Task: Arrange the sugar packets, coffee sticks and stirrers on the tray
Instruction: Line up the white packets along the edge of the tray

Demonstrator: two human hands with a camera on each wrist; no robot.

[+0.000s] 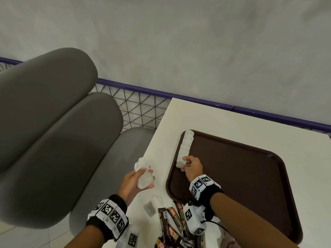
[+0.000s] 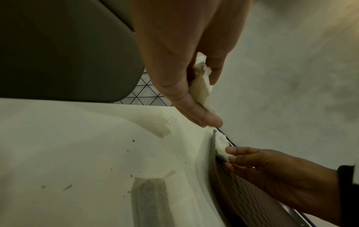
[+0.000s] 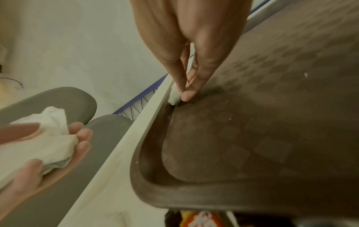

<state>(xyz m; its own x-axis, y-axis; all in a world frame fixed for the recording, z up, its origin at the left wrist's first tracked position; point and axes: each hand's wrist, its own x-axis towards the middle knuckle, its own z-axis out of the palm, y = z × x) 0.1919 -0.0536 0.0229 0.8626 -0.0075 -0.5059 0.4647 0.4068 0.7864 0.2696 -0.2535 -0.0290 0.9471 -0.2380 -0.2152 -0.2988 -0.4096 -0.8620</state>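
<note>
Fingers [image 3: 186,95] of the right hand [image 1: 192,167] are pinching the nearest white sugar packet [image 1: 179,162], pressing it down at the near end of a row of sugar packets [image 1: 186,145] that is lying along the left inner rim of the brown tray [image 1: 250,176]. Left hand [image 1: 136,183] is curling around a bundle of white packets [image 1: 144,178], holding it above the white surface [image 1: 232,122], just left of the tray. Coffee sticks [image 1: 170,226] are lying in a loose heap on the surface at the tray's near left corner, beside a clear wrapper [image 1: 152,205], possibly holding stirrers; too blurred to confirm. Grey padded seat [image 1: 53,131] is standing left of the surface.
</note>
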